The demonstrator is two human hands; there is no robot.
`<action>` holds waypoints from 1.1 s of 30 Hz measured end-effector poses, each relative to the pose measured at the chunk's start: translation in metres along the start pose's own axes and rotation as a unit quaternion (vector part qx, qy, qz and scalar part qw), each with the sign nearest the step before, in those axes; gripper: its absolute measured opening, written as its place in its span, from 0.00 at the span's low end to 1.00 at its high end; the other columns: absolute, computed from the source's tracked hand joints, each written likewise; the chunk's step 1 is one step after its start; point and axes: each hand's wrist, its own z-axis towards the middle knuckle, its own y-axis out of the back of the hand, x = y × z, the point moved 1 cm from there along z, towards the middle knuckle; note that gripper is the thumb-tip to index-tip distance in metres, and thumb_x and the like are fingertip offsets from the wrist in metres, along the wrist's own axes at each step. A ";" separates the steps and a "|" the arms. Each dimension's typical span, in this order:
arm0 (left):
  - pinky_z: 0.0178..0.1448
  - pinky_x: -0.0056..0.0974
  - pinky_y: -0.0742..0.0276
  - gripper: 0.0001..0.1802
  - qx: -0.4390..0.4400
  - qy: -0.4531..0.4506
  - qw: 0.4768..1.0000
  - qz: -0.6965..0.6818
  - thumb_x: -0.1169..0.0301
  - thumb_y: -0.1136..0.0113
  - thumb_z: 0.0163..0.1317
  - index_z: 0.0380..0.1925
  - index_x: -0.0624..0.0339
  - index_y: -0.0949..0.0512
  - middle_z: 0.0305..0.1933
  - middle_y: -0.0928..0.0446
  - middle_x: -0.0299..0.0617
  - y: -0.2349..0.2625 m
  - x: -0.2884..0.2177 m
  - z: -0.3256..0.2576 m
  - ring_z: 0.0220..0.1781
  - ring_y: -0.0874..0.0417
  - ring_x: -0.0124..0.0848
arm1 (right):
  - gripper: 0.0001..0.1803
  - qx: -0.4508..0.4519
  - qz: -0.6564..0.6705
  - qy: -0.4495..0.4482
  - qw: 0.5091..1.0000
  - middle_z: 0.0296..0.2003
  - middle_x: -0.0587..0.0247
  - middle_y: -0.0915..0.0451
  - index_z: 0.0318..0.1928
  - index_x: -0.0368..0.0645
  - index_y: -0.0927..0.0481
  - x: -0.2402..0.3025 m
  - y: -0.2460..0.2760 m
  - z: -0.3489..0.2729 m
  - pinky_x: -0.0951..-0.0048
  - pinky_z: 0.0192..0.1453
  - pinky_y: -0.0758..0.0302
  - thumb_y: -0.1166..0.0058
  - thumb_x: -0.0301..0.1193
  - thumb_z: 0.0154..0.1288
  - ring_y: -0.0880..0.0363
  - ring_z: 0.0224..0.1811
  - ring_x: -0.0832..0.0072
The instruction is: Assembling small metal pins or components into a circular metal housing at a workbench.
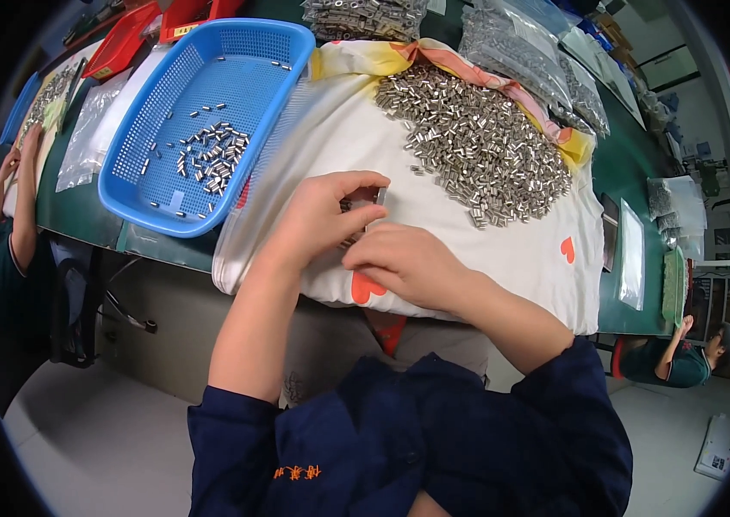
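My left hand (322, 215) is closed, its thumb and fingers curled around a thin, shiny-edged piece (380, 196) whose kind is hard to make out. Some small metal parts (347, 206) show in the hollow of that hand. Right beside it, my right hand (408, 265) is bent inward with its fingers curled together under the left thumb; what they hold, if anything, is hidden. Both hands are over a white cloth (503, 267) printed with red hearts. Beyond them lies a big heap of small silvery metal cylinders (486, 142).
A blue perforated basket (115, 185) at the left holds several loose cylinders. Clear bags of metal parts (516, 52) stand at the back, with red bins (124, 39) at the far left. Co-workers sit at the left (24, 198) and right (680, 358). A flat plastic bag (632, 254) lies on the green table.
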 end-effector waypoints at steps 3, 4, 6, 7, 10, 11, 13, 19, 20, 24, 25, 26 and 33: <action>0.40 0.27 0.26 0.16 0.009 0.033 0.995 -0.096 0.77 0.38 0.51 0.43 0.62 0.23 0.35 0.20 0.40 -0.002 0.011 0.004 0.34 0.21 0.22 | 0.06 -0.171 0.064 -0.084 0.980 0.30 0.62 0.21 0.36 0.40 0.22 -0.010 0.027 -0.008 0.75 0.39 0.28 0.47 0.26 0.56 0.23 0.32 0.72; 0.41 0.26 0.26 0.16 0.000 0.018 0.987 -0.160 0.78 0.39 0.52 0.44 0.63 0.24 0.35 0.20 0.38 -0.001 0.011 0.004 0.35 0.21 0.21 | 0.06 -0.175 0.067 -0.085 0.979 0.30 0.62 0.21 0.36 0.40 0.22 -0.016 0.030 -0.003 0.75 0.39 0.28 0.47 0.26 0.56 0.23 0.32 0.72; 0.42 0.26 0.26 0.16 0.006 0.016 0.987 -0.159 0.79 0.40 0.53 0.45 0.64 0.25 0.35 0.21 0.36 0.001 0.010 0.004 0.36 0.21 0.21 | 0.07 -0.259 0.284 -0.202 0.901 0.30 0.66 0.20 0.37 0.38 0.22 -0.039 0.037 0.010 0.80 0.37 0.29 0.46 0.27 0.59 0.24 0.31 0.81; 0.42 0.26 0.26 0.17 -0.006 0.025 0.985 -0.170 0.79 0.40 0.53 0.45 0.64 0.25 0.36 0.21 0.36 0.001 0.011 0.004 0.37 0.21 0.21 | 0.07 -0.263 0.285 -0.198 0.900 0.30 0.66 0.20 0.37 0.38 0.22 -0.045 0.033 0.011 0.80 0.37 0.29 0.46 0.27 0.59 0.24 0.31 0.81; 0.41 0.26 0.26 0.18 -0.026 0.031 0.981 -0.192 0.79 0.39 0.52 0.45 0.64 0.25 0.36 0.21 0.35 0.001 0.014 0.005 0.37 0.21 0.20 | 0.07 -0.261 0.302 -0.190 0.897 0.30 0.70 0.21 0.38 0.37 0.22 -0.054 0.022 0.019 0.82 0.37 0.29 0.46 0.26 0.59 0.26 0.31 0.86; 0.41 0.26 0.26 0.18 -0.032 0.026 0.977 -0.208 0.80 0.39 0.52 0.45 0.64 0.25 0.36 0.22 0.35 0.002 0.015 0.005 0.37 0.22 0.20 | 0.06 -0.248 0.300 -0.193 0.901 0.30 0.70 0.22 0.37 0.37 0.23 -0.053 0.020 0.021 0.83 0.38 0.29 0.47 0.25 0.59 0.27 0.32 0.86; 0.41 0.25 0.26 0.18 -0.036 0.031 0.979 -0.200 0.80 0.39 0.52 0.46 0.64 0.25 0.35 0.22 0.35 0.003 0.013 0.005 0.37 0.22 0.21 | 0.06 -0.230 0.301 -0.196 0.904 0.31 0.70 0.23 0.37 0.36 0.23 -0.048 0.017 0.019 0.83 0.39 0.29 0.47 0.24 0.60 0.27 0.33 0.86; 0.41 0.25 0.26 0.17 -0.039 0.022 0.979 -0.197 0.79 0.39 0.52 0.44 0.65 0.25 0.34 0.22 0.35 0.003 0.013 0.006 0.36 0.22 0.20 | 0.04 -0.244 0.280 -0.196 0.907 0.30 0.69 0.22 0.34 0.36 0.23 -0.045 0.011 0.018 0.83 0.33 0.30 0.45 0.23 0.57 0.26 0.32 0.85; 0.41 0.25 0.26 0.17 -0.042 0.026 0.980 -0.195 0.79 0.38 0.52 0.44 0.65 0.25 0.34 0.22 0.35 0.003 0.013 0.006 0.36 0.22 0.20 | 0.04 -0.270 0.188 -0.161 0.930 0.29 0.67 0.22 0.33 0.38 0.22 -0.044 0.011 0.019 0.80 0.32 0.29 0.45 0.24 0.55 0.25 0.29 0.81; 0.41 0.25 0.26 0.17 -0.050 0.015 0.978 -0.201 0.79 0.38 0.51 0.43 0.65 0.24 0.34 0.22 0.35 0.003 0.013 0.006 0.36 0.22 0.21 | 0.04 -0.290 0.101 -0.142 0.941 0.27 0.62 0.22 0.31 0.40 0.22 -0.039 0.012 0.020 0.74 0.31 0.28 0.44 0.25 0.52 0.23 0.28 0.71; 0.40 0.26 0.26 0.17 -0.051 0.020 0.980 -0.192 0.79 0.38 0.51 0.44 0.65 0.24 0.34 0.21 0.36 0.002 0.012 0.005 0.36 0.22 0.21 | 0.04 -0.289 0.102 -0.141 0.941 0.27 0.62 0.22 0.31 0.40 0.22 -0.039 0.012 0.020 0.74 0.31 0.28 0.44 0.25 0.52 0.23 0.28 0.71; 0.40 0.26 0.26 0.17 -0.051 0.025 0.981 -0.184 0.79 0.37 0.51 0.44 0.64 0.24 0.34 0.21 0.36 0.003 0.011 0.005 0.36 0.22 0.21 | 0.04 -0.292 0.046 -0.113 0.949 0.27 0.62 0.22 0.31 0.40 0.22 -0.039 0.012 0.020 0.74 0.31 0.28 0.44 0.26 0.52 0.23 0.28 0.71; 0.41 0.26 0.25 0.18 -0.053 0.017 0.983 -0.174 0.78 0.37 0.51 0.44 0.65 0.24 0.35 0.20 0.38 0.003 0.013 0.005 0.37 0.21 0.21 | 0.05 -0.263 0.129 -0.146 0.945 0.29 0.62 0.20 0.31 0.39 0.22 -0.039 0.016 0.015 0.75 0.34 0.27 0.44 0.27 0.53 0.22 0.30 0.74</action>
